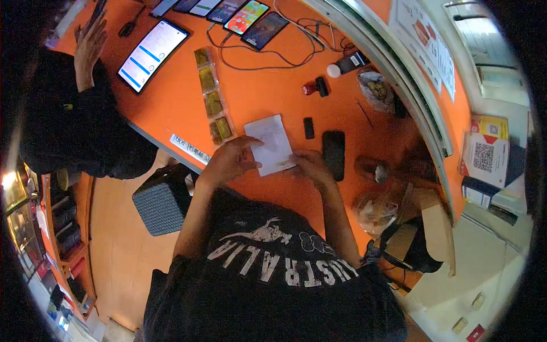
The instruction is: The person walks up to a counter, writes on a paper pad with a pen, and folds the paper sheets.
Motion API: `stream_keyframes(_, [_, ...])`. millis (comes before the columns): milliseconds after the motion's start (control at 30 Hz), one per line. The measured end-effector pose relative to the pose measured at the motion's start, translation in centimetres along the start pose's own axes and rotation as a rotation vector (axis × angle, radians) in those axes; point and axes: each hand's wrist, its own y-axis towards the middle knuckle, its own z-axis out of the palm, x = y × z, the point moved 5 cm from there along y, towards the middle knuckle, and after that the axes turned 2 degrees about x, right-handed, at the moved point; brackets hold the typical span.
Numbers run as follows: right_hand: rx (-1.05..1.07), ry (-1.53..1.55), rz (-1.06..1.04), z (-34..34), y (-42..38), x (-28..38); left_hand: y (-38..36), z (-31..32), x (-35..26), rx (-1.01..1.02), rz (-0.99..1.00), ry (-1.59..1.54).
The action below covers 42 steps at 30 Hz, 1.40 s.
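A white sheet or pad of paper (270, 142) with faint marks lies between my hands over the orange table. My left hand (235, 161) grips its left edge, thumb and fingers closed on it. At the lower right corner, the fingers of my right hand (310, 167) pinch the paper. Just right of that hand is a black phone (334, 154), face up with a dark screen. A small black block (309, 128) sits above it. Up and left of the paper runs a strip of gold-brown packets (213, 104).
A lit tablet (152, 55) and several phones (246, 17) with cables line the far side. Another person's hand (90, 45) is at the upper left. Plastic bags (375, 90), a red-and-black item (315, 87) and an open cardboard box (436, 225) are on the right.
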Motion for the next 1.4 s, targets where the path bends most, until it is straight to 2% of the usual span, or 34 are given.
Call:
stream_keyframes(67, [0.003, -0.012, 0.077, -0.1, -0.4, -0.1, 0.1, 0.5, 0.3, -0.021, 0.046, 0.059])
stream_keyframes(300, [0.010, -0.085, 0.103, -0.4, -1.3, 0.0, 0.0, 2.8, -0.7, -0.139, 0.228, 0.329])
stream_keyframes(433, [0.027, -0.106, 0.042, -0.5, -1.2, -0.8, 0.7, 3.6, -0.1, -0.078, 0.181, 0.324])
stream_keyframes(667, [-0.018, -0.123, 0.017, -0.8, -0.7, -2.3, 1.1, 3.5, -0.4, -0.123, 0.243, 0.373])
stream_keyframes(833, [-0.065, -0.021, 0.098, 0.5, -2.1, -0.3, 1.2, 3.6, 0.0, -0.119, 0.267, 0.376])
stream_keyframes(900, [-0.089, 0.021, 0.120, 0.3, -1.9, -0.6, 1.4, 3.7, -0.1, -0.090, 0.216, 0.394])
stream_keyframes(1167, [-0.023, -0.135, 0.136, 0.0, -1.7, -0.4, 0.9, 3.3, -0.6, -0.109, 0.224, 0.383])
stream_keyframes(1333, [-0.014, -0.103, 0.107, -0.1, -1.9, -0.4, 0.7, 2.7, -1.1, -0.126, 0.238, 0.376])
stream_keyframes(1400, [0.003, -0.106, 0.086, -0.4, -1.2, -1.3, 0.5, 2.2, -1.6, -0.089, 0.167, 0.376])
